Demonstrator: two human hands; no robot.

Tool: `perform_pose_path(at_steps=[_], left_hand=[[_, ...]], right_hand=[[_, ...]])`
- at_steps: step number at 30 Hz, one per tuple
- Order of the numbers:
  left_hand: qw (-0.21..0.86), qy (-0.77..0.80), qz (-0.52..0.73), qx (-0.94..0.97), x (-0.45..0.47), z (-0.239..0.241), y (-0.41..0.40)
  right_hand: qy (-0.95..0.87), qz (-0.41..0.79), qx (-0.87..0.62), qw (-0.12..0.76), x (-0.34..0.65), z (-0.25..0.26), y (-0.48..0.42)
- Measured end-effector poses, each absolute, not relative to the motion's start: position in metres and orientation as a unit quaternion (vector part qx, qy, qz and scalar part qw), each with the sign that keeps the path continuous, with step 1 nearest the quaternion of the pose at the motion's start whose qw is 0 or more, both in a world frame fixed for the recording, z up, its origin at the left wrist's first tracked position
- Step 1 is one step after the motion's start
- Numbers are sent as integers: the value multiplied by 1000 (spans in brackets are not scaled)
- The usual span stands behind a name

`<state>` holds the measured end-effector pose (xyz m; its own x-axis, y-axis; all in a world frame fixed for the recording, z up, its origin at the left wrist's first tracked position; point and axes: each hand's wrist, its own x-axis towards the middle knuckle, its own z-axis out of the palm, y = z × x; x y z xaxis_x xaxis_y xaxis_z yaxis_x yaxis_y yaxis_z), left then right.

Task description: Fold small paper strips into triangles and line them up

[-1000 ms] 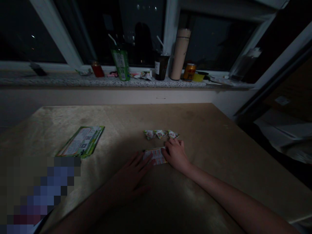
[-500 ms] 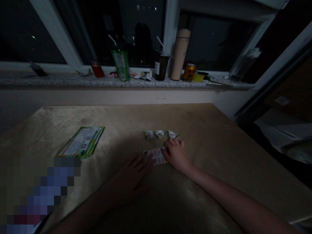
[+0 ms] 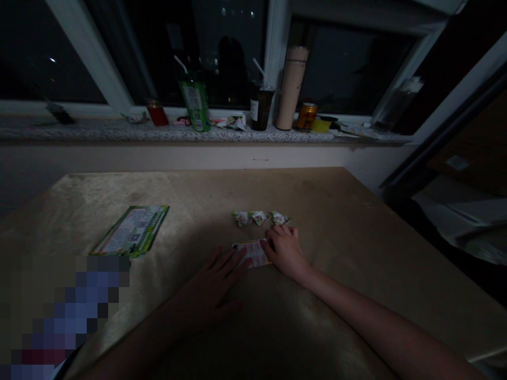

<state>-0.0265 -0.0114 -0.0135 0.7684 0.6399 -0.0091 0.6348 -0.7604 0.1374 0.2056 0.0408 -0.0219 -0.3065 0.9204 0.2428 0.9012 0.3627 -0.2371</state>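
Note:
A small printed paper sheet (image 3: 255, 254) lies on the table with its text side up. My left hand (image 3: 216, 279) rests flat over its left edge, fingers stretched and spread. At the sheet's right edge is my right hand (image 3: 287, 250), its fingers curled and its thumb side against the paper; the fingertips are partly hidden. Just beyond the sheet, three small folded paper pieces stand in a row: a left one (image 3: 241, 218), a middle one (image 3: 259, 217) and a right one (image 3: 279, 218), the last close to my right knuckles.
A stack of green-and-white printed sheets (image 3: 132, 230) lies on the tan table (image 3: 317, 192), left of my hands. On the stone windowsill (image 3: 233, 137) stand a green cup (image 3: 196, 105), a dark cup (image 3: 261, 108), a pink flask (image 3: 292, 87) and an orange can (image 3: 307, 117).
Both hands stay at the paper sheet in nearly the same pose. The whole view has shifted very slightly.

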Motion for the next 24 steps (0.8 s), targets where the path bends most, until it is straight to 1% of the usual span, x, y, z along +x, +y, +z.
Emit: perform_pose_path(at_steps=[16, 24], left_hand=[[59, 340, 25, 938, -27, -14, -12], [65, 343, 7, 937, -26, -11, -13]], right_hand=[[-812, 17, -561, 163, 204, -22, 41], [-815, 6, -559, 153, 205, -21, 40]])
